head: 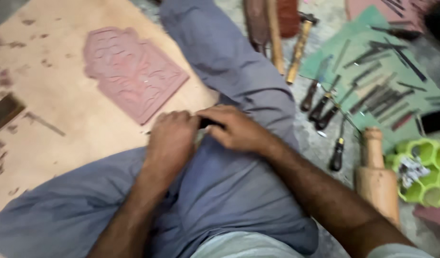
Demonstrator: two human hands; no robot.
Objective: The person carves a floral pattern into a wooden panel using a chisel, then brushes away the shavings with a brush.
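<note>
In the middle of the frame the two hands meet over the person's lap, above the blue-grey trousers [229, 191]. The left hand [172, 138] is curled into a loose fist, and the right hand [236, 128] closes its fingers from the other side on a small dark tool [208, 123], of which only a short dark stub shows between the knuckles; the picture is blurred, so I cannot tell whether the left hand grips it too or only rests against it. Judging by the carving tools nearby, it is likely a slim, stiff, light piece with a hard handle and possibly a sharp tip, best taken around the handle with the fingers kept clear of the working end. In the upper left lies a reddish carved panel [131, 71] with an arched top, flat on a pale wooden board [62, 124]; it looks rigid and brittle at its relief edges. To the right, a row of dark-handled chisels [325, 107] and thin metal gouges rests on a green mat [372, 43]. A wooden mallet [376, 177] stands at the lower right, just beside a bright green honeycomb holder [427, 169].
</note>
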